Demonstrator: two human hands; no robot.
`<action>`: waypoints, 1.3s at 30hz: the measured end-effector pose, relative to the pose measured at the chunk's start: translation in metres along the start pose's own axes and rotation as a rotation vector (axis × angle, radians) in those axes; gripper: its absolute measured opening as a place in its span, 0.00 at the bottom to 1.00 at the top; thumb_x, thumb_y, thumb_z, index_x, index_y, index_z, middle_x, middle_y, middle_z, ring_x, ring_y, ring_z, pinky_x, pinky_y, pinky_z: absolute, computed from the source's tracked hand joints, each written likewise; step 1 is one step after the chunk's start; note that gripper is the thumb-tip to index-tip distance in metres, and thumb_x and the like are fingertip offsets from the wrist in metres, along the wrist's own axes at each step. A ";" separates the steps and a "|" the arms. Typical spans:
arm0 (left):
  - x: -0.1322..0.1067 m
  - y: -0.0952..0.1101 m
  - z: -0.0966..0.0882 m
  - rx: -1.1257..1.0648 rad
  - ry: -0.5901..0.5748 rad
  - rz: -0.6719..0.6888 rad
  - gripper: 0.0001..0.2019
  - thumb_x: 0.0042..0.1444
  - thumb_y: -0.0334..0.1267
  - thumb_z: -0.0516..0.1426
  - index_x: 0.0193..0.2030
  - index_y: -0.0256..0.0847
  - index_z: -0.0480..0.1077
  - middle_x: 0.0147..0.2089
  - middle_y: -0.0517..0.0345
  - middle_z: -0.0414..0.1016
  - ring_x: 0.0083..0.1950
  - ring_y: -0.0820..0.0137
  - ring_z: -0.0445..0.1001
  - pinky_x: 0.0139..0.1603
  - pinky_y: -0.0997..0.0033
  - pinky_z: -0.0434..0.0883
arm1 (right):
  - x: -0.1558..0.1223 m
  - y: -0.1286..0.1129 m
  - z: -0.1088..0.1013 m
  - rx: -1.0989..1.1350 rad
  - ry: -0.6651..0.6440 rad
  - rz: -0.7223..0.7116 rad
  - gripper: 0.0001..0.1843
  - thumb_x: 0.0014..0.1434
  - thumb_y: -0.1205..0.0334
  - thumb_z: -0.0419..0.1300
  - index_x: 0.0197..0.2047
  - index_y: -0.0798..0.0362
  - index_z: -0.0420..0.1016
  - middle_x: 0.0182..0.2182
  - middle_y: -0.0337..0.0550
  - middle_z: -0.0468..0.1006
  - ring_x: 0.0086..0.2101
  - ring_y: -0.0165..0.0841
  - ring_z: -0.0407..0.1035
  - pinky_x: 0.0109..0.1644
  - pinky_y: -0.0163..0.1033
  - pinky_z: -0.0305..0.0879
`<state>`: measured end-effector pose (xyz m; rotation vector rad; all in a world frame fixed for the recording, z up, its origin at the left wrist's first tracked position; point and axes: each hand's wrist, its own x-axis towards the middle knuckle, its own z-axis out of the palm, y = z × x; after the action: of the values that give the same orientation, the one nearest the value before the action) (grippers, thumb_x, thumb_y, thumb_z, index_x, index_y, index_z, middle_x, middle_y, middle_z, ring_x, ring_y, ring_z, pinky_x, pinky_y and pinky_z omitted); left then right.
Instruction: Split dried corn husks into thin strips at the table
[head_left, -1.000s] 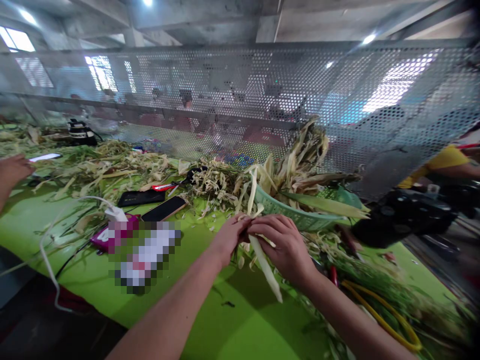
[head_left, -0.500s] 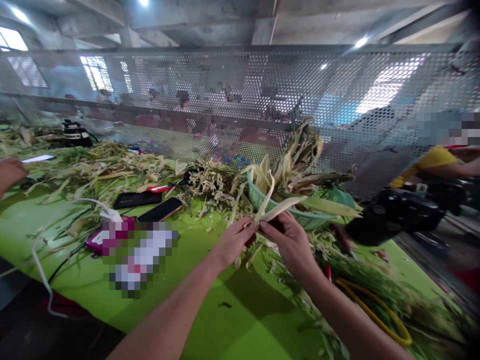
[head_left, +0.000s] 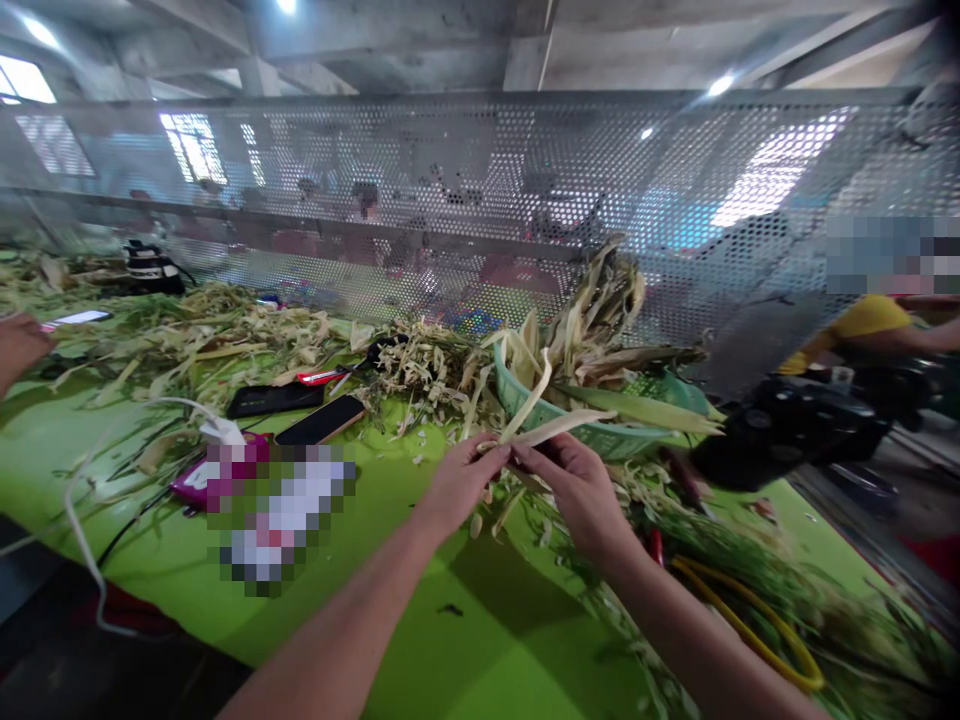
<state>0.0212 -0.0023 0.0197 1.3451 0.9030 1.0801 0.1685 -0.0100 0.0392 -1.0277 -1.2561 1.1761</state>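
My left hand and my right hand meet over the green table, both pinched on a pale strip of dried husk that points up and to the right. A second thin strip curls up from the same pinch. Just behind the hands stands a teal plastic basket heaped with dried husks. Loose husk scraps lie on the table under the hands.
Two phones, red-handled scissors and a white charger cable lie to the left among husk litter. A yellow loop lies at right. A perforated metal screen backs the table. Another person's hand shows far left, an arm far right.
The long husk strip that hung down from my hands a second ago now points up and right. Both hands have lifted slightly toward the basket.
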 end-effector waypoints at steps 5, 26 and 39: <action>0.001 0.000 -0.002 0.089 0.088 0.027 0.19 0.56 0.53 0.54 0.30 0.37 0.70 0.25 0.61 0.64 0.25 0.75 0.58 0.27 0.73 0.55 | 0.002 0.007 -0.003 -0.126 -0.027 -0.090 0.13 0.50 0.53 0.67 0.34 0.53 0.76 0.33 0.44 0.79 0.36 0.36 0.73 0.44 0.42 0.70; 0.006 -0.006 -0.002 -0.252 0.132 -0.062 0.13 0.53 0.48 0.57 0.31 0.39 0.66 0.24 0.63 0.65 0.20 0.80 0.56 0.21 0.76 0.51 | 0.001 0.008 0.000 -0.046 0.057 0.035 0.16 0.50 0.50 0.67 0.38 0.52 0.78 0.32 0.40 0.77 0.25 0.28 0.62 0.30 0.35 0.61; 0.004 -0.004 -0.004 0.162 0.080 0.065 0.13 0.58 0.47 0.53 0.30 0.40 0.68 0.29 0.59 0.67 0.32 0.70 0.63 0.33 0.71 0.59 | -0.009 -0.003 -0.001 -0.680 -0.020 -0.561 0.07 0.60 0.62 0.59 0.39 0.47 0.79 0.41 0.46 0.78 0.43 0.40 0.72 0.48 0.43 0.66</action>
<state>0.0187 0.0031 0.0154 1.4812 1.0303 1.1369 0.1703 -0.0197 0.0407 -1.0266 -1.8659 0.3210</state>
